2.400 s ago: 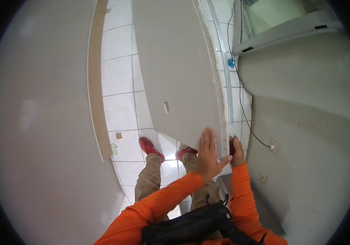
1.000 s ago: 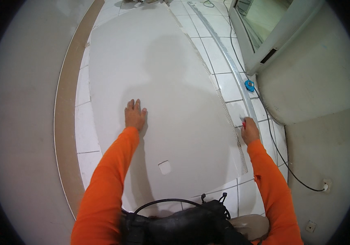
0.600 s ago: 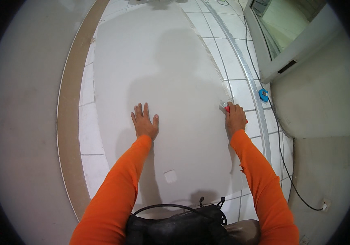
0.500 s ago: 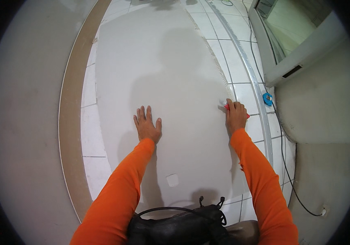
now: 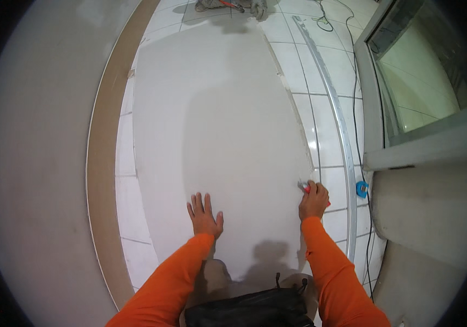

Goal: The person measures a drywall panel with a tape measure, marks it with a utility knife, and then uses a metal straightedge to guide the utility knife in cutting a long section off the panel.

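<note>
A large pale plasterboard sheet (image 5: 228, 125) lies flat on the floor in front of me. My left hand (image 5: 205, 219) rests palm down on it, fingers spread. Near the sheet's right edge, my right hand (image 5: 314, 200) is closed around a red utility knife (image 5: 307, 188), whose metal front end points to the left over the board. Most of the handle is hidden by my fingers, with a bit of red showing behind the hand. The sheet's right edge looks rough and frayed.
White floor tiles (image 5: 331, 136) surround the board. Along the right run a long metal profile (image 5: 334, 103), a black cable (image 5: 355, 114) and a blue tape measure (image 5: 362, 189). A brown strip (image 5: 102, 147) borders the left wall. Grey objects and a red-handled tool (image 5: 232, 5) lie beyond the far end.
My view has shifted, so the board and both hands sit lower in the picture. More shows at the far end. The left hand stays flat and the right keeps hold of the utility knife.
</note>
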Demonstrator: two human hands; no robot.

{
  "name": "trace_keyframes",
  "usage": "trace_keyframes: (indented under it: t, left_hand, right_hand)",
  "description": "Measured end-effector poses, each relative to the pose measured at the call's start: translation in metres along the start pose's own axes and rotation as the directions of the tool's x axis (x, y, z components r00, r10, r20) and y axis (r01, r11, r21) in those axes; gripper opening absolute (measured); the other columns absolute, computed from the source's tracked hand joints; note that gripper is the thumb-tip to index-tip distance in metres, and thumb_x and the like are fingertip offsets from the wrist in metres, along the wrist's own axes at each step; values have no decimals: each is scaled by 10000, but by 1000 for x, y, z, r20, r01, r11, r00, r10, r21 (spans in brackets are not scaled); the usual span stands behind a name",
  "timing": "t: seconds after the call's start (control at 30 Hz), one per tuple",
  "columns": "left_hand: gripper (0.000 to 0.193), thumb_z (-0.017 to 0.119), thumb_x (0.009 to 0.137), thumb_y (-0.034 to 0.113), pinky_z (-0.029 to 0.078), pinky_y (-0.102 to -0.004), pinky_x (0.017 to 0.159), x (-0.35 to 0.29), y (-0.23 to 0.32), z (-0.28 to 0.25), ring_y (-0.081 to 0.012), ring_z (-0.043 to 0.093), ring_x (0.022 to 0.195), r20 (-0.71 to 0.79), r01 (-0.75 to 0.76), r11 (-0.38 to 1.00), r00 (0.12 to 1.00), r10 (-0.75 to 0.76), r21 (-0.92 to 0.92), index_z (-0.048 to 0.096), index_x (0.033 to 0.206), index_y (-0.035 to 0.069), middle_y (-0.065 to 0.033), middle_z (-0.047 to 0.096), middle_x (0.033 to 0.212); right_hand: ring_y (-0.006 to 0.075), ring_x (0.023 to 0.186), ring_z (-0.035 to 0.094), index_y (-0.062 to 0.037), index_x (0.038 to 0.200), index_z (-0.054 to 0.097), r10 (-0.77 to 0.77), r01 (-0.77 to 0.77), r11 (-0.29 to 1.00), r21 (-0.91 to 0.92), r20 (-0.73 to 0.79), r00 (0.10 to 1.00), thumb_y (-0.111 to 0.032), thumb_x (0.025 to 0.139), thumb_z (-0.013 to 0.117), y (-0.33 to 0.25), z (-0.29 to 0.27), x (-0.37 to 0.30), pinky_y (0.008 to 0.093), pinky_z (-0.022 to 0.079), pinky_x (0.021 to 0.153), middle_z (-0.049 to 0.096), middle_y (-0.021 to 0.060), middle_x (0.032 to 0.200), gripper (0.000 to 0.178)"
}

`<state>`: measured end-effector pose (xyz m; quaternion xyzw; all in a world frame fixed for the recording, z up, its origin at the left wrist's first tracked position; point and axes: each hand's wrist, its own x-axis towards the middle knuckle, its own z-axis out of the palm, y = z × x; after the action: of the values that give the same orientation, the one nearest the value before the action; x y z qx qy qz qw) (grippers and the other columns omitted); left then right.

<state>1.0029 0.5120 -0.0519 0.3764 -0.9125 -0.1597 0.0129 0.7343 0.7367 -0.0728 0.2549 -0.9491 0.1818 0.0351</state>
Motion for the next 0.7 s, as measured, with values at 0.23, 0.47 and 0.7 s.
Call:
trace_keyframes:
  t: [0.23,0.47,0.7]
  left_hand:
    - [707,572,873,289,41,-594,1173,44,2,-5,-471,156,1443,91,42,999,995,-39,-32,336,1460,-25,-310,293,1500]
    - [512,536,919,184,214,-525,1155,439,23,-21,-429,308,1383,-238,-2,980,970,-46,-198,464,1386,-11,-263,395,1464]
    - [736,428,965,495,13,-508,1203,579,22,-5,-379,75,1490,-268,303,953,920,-286,23,259,1522,44,-209,187,1588]
  right_hand:
    - [360,1117,500,-109,1203,588,64,-62,997,-36,57,996,-36,806,611,-3,-2,18,494,384,969,539,137,1177,405]
    - [356,978,525,-79,1091,624,68,-68,998,-9,65,996,-22,726,591,7,9,14,503,353,903,568,160,1015,371]
    - [374,991,528,-37,1041,609,115,-118,993,16,119,986,-89,822,569,-11,-2,47,494,396,903,589,177,1016,229]
